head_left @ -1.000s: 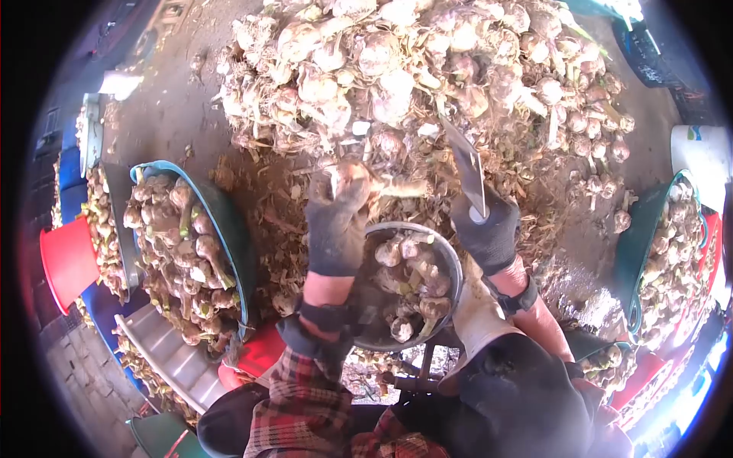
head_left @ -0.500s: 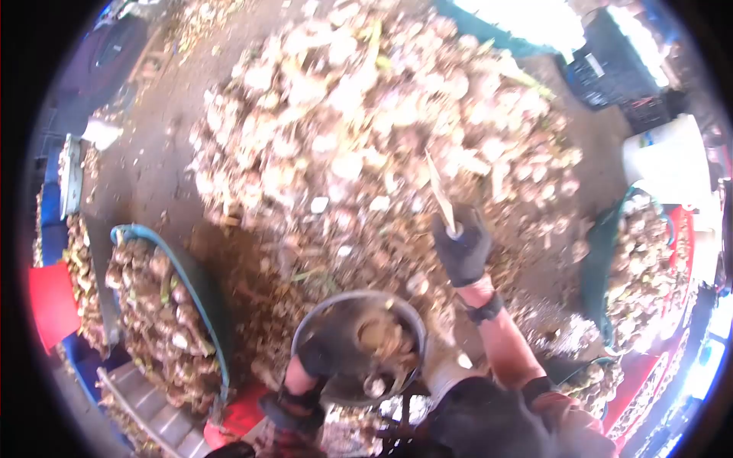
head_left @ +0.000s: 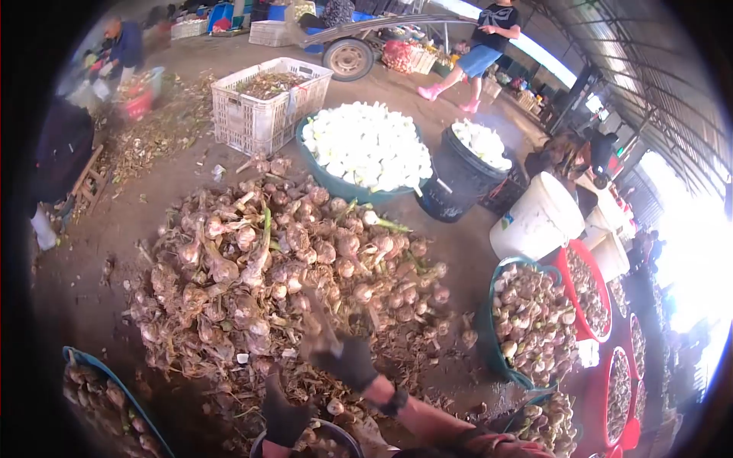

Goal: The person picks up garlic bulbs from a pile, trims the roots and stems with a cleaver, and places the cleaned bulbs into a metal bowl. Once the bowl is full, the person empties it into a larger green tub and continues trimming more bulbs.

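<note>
My right hand, in a dark glove, is closed around a knife whose blurred blade points up and away, over the near side of a large heap of garlic bulbs. To its left and nearer me, my left hand, also gloved, is blurred, with fingers apart and no bulb visible in it. It hovers at the rim of a dark bucket, which is cut off by the lower frame edge and has some garlic inside.
Trimmed white garlic fills a green tub and a black bucket behind the heap. A white crate stands beyond. Garlic-filled tubs line the right, near a white bucket. Another tub is at lower left. A person walks behind.
The view has tilted up, showing the crate, white garlic and people behind. My left hand has come up out of the bucket towards the heap. My right hand, with the knife, is now closer to it.
</note>
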{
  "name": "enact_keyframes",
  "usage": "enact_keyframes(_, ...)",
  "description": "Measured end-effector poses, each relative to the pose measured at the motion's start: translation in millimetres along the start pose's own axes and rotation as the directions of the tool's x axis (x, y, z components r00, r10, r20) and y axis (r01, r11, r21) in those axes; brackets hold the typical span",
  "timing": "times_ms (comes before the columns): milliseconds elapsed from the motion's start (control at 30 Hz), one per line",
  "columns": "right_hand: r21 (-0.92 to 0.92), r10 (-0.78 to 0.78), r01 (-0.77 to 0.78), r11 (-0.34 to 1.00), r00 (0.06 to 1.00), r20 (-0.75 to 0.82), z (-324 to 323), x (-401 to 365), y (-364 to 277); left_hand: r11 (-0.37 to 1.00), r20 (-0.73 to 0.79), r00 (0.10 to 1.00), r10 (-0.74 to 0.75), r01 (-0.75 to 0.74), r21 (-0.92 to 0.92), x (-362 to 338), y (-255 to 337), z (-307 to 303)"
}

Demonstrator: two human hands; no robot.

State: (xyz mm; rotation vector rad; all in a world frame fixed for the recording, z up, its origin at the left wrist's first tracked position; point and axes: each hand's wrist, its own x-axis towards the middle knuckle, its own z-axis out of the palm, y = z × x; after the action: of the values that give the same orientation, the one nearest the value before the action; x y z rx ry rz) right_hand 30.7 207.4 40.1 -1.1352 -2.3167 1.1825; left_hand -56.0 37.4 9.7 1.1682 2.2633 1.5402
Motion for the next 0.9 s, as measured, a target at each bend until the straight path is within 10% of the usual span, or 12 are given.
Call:
enact_keyframes(200,0.623,0.057,-0.206,0.754,0.966,0.25,33.3,-63.8,-5.5,0.944,0.213,0.969,-0.124,0.182,-0.276,-18.4,-12.8,-3.1)
enact_keyframes(267,0.381,-0.214,0.149,0.912,0.967,0.135,39.9,-62.1,26.4,0.921,0.162,0.961,-0.225,0.264,-0.287,-18.4,-8.2,-14.6)
enact_keyframes(333,0.571,-0.03,-0.057,0.819,0.99,0.141,43.4,-57.8,24.9,0.977,0.141,0.97,-0.198,0.207,-0.054,-12.0,-7.9,-33.1)
enact_keyframes(400,-0.052,-0.09,0.101,0.994,0.98,0.178,25.7,-59.2,13.7,0.993,0.029,0.994,-0.107,0.108,-0.048,-21.1,-37.2,-33.7)
enact_keyframes(467,-0.01,-0.241,0.247,0.969,0.953,0.185,21.9,-59.2,-1.6,0.984,0.06,0.982,-0.18,0.181,0.001,-11.5,-20.5,-46.9)
enact_keyframes(533,-0.057,-0.495,0.508,0.859,0.854,0.159,22.6,-55.4,-8.3,0.888,0.212,0.905,-0.368,0.41,-0.207,-3.2,-18.7,-50.2)
enact_keyframes(667,-0.137,-0.535,0.572,0.809,0.812,0.233,24.9,-54.6,-26.5,0.679,0.112,0.931,-0.346,0.331,-0.655,-11.2,-19.0,-41.6)
enact_keyframes(700,-0.132,-0.539,0.577,0.806,0.808,0.239,23.0,-55.1,-31.4,0.972,0.024,0.993,-0.112,0.114,-0.204,-10.2,-22.8,-43.5)
enact_keyframes(733,-0.128,-0.529,0.566,0.814,0.814,0.239,22.5,-55.8,-31.2,0.94,0.073,0.987,0.145,-0.161,0.302,-13.0,-26.6,-44.9)
enact_keyframes(767,-0.133,-0.536,0.574,0.808,0.81,0.239,22.6,-56.2,-30.0,0.956,0.164,0.979,-0.118,0.157,-0.25,-23.8,-41.2,-38.4)
enact_keyframes(900,-0.161,-0.526,0.594,0.788,0.786,0.324,21.0,-59.2,-22.5,0.969,0.224,0.971,-0.08,0.128,-0.211,-44.4,-62.9,-36.6)
